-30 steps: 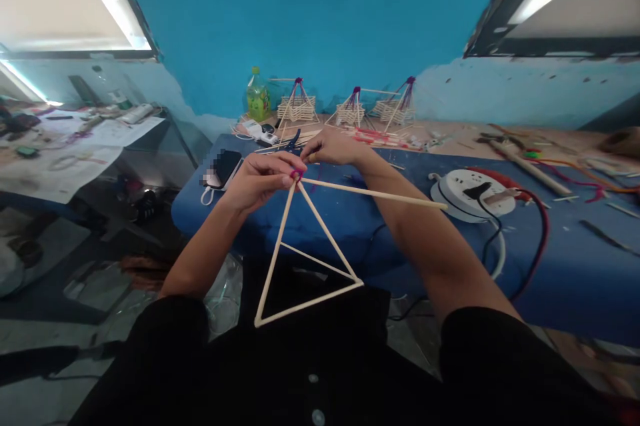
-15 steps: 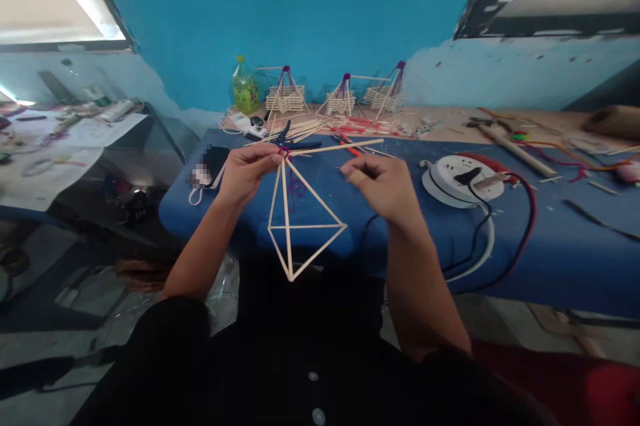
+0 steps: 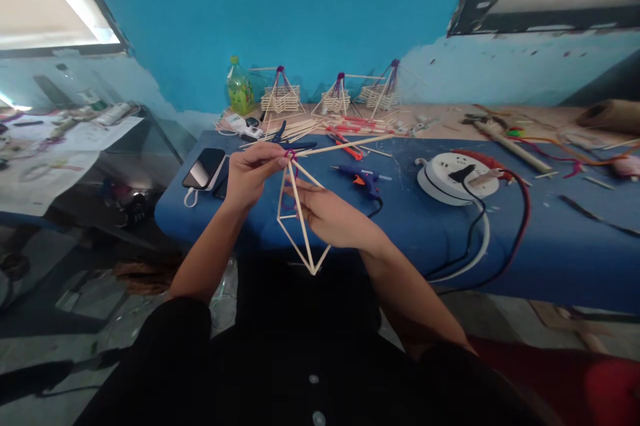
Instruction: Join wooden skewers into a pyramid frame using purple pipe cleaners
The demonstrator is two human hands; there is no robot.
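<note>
My left hand [image 3: 253,173] pinches the top joint of a pyramid-shaped wooden stick frame [image 3: 303,219], where purple yarn [image 3: 290,155] is wound. One long stick [image 3: 345,145] points out to the right from that joint. My right hand [image 3: 333,213] reaches in among the frame's sticks just below the joint, its fingers closed and partly hidden behind a stick. Purple yarn shows by its fingertips, but what they grip cannot be made out. The frame's pointed lower corner hangs over the table's front edge.
A blue glue gun [image 3: 365,179], orange-handled cutters [image 3: 350,148] and a phone [image 3: 205,169] lie on the blue table [image 3: 405,226]. A white power reel [image 3: 450,179] with cables stands right. Behind are a bottle [image 3: 240,87] and several stick models [image 3: 281,98].
My right hand has moved left and down, from above the table into the stick frame beside my left hand. The frame has turned slightly, and the glue gun has come into view.
</note>
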